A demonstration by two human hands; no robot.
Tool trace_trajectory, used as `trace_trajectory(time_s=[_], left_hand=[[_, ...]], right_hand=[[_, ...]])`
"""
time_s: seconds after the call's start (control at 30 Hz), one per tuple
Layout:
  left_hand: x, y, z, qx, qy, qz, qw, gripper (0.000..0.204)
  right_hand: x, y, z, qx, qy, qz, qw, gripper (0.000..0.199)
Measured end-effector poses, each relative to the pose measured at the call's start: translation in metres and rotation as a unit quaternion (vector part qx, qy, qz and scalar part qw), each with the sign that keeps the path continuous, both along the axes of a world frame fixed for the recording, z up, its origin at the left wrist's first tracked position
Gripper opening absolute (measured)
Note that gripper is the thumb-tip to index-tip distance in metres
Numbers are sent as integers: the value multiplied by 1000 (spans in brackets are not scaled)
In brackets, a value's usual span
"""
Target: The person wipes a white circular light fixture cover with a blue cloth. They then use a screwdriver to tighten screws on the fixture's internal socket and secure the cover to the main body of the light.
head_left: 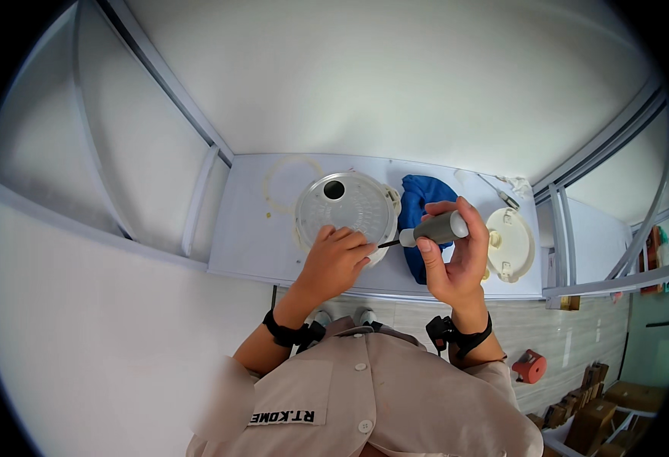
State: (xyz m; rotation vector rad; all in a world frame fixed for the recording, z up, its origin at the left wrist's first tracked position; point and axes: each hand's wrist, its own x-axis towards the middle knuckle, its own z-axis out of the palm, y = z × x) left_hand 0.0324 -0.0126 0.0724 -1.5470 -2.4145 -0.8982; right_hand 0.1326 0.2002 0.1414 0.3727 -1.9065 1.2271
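My right hand (462,255) grips a screwdriver (435,228) with a thick grey handle, tilted so its dark shaft points left. The shaft's end is beside the fingertips of my left hand (338,259), at the near right rim of a round lid-like part (357,202). That part has a silver metal face, a dark round hole near its far side and a pale plastic rim. My left hand's fingers are curled together over its near edge; whatever they pinch is hidden. A blue cloth (418,198) lies right of the lid-like part, partly under the screwdriver and my right hand.
On the white table (247,228), a cream round cover (511,255) rests at the right, with another screwdriver (508,199) beyond it. A pale ring (273,171) lies at the far left. White walls and frame posts enclose the table; a red stool (530,367) stands on the floor.
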Motion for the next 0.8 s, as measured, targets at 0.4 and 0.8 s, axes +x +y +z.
trace_trajectory(time_s=[0.4, 0.8], left_hand=[[-11, -46, 1, -17, 13, 14, 1000, 19], [-11, -48, 13, 34, -9, 33, 999, 25]], right_hand=[[-17, -11, -12, 1, -10, 37, 999, 68], [-26, -16, -9, 71, 8, 70, 995, 69]])
